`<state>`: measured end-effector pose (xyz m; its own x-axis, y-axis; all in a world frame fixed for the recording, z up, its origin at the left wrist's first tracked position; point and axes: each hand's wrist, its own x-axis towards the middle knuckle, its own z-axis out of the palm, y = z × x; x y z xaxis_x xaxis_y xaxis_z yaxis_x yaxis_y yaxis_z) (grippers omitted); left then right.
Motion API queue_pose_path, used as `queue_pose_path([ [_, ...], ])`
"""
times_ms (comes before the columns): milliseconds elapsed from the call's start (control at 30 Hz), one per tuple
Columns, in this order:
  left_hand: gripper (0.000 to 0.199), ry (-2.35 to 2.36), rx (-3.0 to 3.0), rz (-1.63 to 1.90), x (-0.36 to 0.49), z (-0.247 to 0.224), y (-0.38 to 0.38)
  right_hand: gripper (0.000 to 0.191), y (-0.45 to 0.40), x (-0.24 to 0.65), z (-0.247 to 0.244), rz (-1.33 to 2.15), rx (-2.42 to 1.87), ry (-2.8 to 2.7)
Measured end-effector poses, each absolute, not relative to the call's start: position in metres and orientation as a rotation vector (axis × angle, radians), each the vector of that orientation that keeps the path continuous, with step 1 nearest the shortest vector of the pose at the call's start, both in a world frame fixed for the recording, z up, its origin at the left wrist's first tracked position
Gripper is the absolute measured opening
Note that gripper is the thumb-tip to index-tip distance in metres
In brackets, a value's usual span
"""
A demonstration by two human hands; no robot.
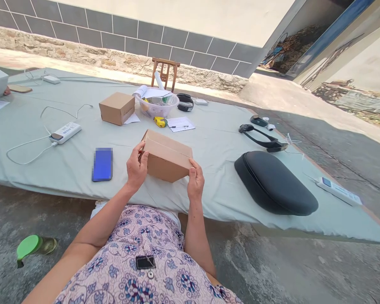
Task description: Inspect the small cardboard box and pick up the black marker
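A closed brown cardboard box [169, 154] is held between my two hands, tilted over the near side of the cloth-covered table [209, 181]. My left hand [137, 165] grips its left end, thumb in front and fingers curled behind the edge. On the right end, my right hand [195, 179] has its thumb and fingers closed around the corner. The underside of the box is hidden, so I cannot tell whether it touches the cloth. To the left of my left hand lies a phone [102, 164] with a blurred blue screen.
Farther back are another cardboard box [116, 108], a plastic basket [158, 106] with assorted items, a yellow tape measure [160, 122] and paper [181, 124]. A black case [274, 183] and a headset [262, 138] lie right. A white power bank [65, 133] with a cable sits left.
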<state>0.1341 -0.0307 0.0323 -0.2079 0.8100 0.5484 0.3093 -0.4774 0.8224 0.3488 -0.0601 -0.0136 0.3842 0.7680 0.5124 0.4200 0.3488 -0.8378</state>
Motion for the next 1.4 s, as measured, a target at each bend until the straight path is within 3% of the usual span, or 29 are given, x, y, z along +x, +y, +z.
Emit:
queue_pose_path([
  [233, 0.025, 1.278, 1.641, 1.797, 0.134, 0.043, -0.035, 0.039, -0.072, 0.343, -0.012, 0.322, -1.258, -1.157],
  [500, 0.061, 1.174, 1.677, 1.755, 0.123, 0.039, -0.023, 0.072, -0.078, 0.34, -0.001, 0.286, -1.336, -1.153],
  [733, 0.054, 1.58, 1.704, 1.387, 0.121, 0.032, -0.016, 0.051, -0.075, 0.329, -0.007, 0.218, -1.477, -1.25],
  [933, 0.091, 1.817, 1.836, 1.227, 0.136, 0.025, -0.019, 0.058, -0.069, 0.311, -0.016, 0.073, -1.671, -1.247],
  [1000, 0.095, 1.86, 1.863, 1.195, 0.138, 0.02, -0.018, 0.056, -0.065, 0.308, -0.017, 0.03, -1.72, -1.237],
  [1100, 0.086, 1.833, 1.832, 1.155, 0.134, 0.01, -0.012, 0.044, -0.06, 0.305, -0.017, -0.001, -1.69, -1.305],
  [1200, 0.062, 1.744, 1.715, 1.292, 0.126, -0.008, -0.002, 0.033, -0.056, 0.304, -0.021, -0.036, -1.608, -1.35],
  [1333, 0.034, 1.632, 1.586, 1.463, 0.116, -0.033, 0.013, 0.028, -0.051, 0.303, -0.032, -0.059, -1.513, -1.323],
  [1400, 0.03, 1.613, 1.605, 1.427, 0.113, -0.042, 0.018, 0.028, -0.048, 0.303, -0.036, -0.06, -1.49, -1.312],
])
